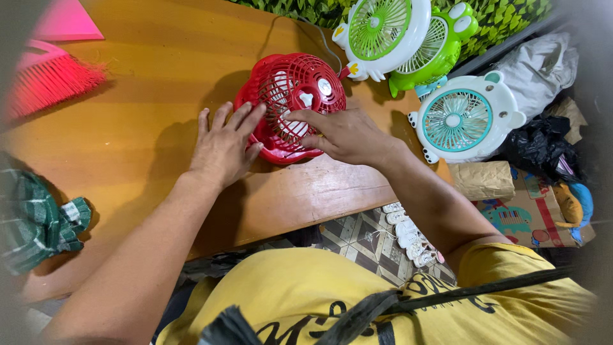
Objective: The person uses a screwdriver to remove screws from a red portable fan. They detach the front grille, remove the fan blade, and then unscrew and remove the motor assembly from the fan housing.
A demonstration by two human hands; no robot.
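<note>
Red fan (290,105) between left-hand fingers (239,121); right-hand fingers (300,118) on grille

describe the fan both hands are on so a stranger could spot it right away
On the orange wooden table, look near the front edge, where the left hand and right hand meet. Between them lies the red fan, grille up. It is the only red one; the green-and-white fan, green fan and teal-and-white fan sit to its right.

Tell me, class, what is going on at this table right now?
A person in a yellow shirt steadies a small red fan on a wooden table. The left hand rests flat against its side; the right hand has fingers on its front grille. Three more small fans, green and teal, lie beyond it.
</note>
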